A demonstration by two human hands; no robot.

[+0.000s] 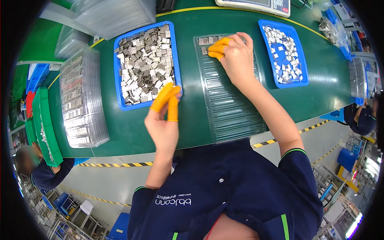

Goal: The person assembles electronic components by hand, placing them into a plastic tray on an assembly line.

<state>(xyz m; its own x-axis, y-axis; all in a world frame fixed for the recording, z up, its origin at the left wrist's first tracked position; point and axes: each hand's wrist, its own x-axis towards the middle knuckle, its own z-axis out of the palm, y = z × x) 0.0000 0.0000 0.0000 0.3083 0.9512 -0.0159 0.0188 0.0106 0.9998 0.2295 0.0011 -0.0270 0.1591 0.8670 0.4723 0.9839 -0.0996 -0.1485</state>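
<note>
My left hand (163,124), with yellow finger cots, is closed in a pinch over the near right corner of a blue tray (147,105) heaped with small metal connector shells (146,62). What its fingertips hold, if anything, I cannot make out. My right hand (237,60), also in yellow finger cots, is over the far end of a clear ribbed plastic tray (234,108). Its fingertips close on a small metal connector shell (204,51) in that tray's second row. Several more shells lie in the far row, partly hidden by my fingers.
At the right stands a smaller blue tray (294,83) with white and metal pieces. Stacked filled clear trays (84,100) and a green bin (48,124) are at the left. A scale (276,6) sits at the back. Other people (50,174) work at both sides.
</note>
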